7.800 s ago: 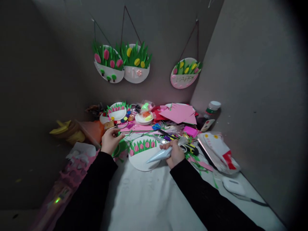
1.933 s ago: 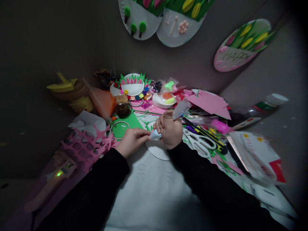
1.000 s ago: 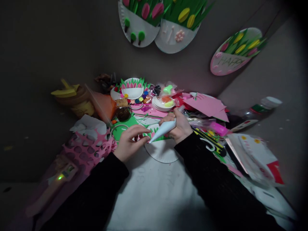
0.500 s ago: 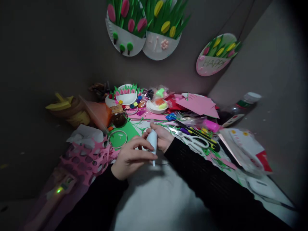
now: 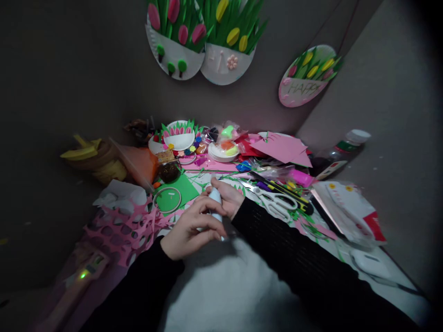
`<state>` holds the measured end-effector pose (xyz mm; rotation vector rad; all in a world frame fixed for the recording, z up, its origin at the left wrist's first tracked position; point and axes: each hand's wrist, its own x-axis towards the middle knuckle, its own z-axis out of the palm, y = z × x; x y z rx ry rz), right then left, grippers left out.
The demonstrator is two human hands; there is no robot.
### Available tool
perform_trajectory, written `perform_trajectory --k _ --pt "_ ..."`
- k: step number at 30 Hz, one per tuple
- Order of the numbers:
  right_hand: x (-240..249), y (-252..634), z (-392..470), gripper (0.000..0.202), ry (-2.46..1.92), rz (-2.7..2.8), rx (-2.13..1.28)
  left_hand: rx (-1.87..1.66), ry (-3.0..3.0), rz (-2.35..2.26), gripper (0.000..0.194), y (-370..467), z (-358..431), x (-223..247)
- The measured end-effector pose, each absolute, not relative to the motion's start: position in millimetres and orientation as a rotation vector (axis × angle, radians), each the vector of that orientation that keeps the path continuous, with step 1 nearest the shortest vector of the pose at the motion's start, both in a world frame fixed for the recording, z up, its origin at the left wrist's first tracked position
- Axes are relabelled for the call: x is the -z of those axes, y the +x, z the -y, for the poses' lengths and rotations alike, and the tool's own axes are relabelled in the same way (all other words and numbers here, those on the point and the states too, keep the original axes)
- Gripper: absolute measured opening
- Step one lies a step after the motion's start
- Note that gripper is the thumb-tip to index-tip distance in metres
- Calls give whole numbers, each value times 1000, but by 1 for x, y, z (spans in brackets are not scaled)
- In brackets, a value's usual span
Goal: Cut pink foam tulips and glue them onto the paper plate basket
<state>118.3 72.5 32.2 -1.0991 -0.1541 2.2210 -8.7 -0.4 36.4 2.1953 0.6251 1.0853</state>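
A light-blue, tapered pen-shaped tool (image 5: 215,199) slants between my hands over the near side of the table, its narrow tip pointing down towards me. My right hand (image 5: 228,197) is closed round its upper part from the far side. With bent fingers, my left hand (image 5: 195,226) pinches the tool lower down, close to the tip, and hides much of it. Just beyond my right hand lies a pale round piece with pink tulip shapes (image 5: 238,188), partly covered. White-handled scissors (image 5: 277,203) lie to the right of that hand.
Left of my hands are green paper (image 5: 188,186), a ring (image 5: 167,199) and punched pink sheets (image 5: 121,230). Pink paper (image 5: 282,147), bags and paper plates (image 5: 223,152) crowd the back. A capped bottle (image 5: 346,147) stands at right. Decorated plates (image 5: 224,69) hang on the wall.
My left fingers have closed further over the lower part of the blue tool, covering more of it. The tool leans more, and the whole view has shifted slightly.
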Motion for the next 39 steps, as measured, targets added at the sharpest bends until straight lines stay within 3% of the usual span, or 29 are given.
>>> perform_trajectory --k 39 --pt "-28 117 -75 37 -1100 122 -2173 -1076 2131 -646 17 -11 -1 -36"
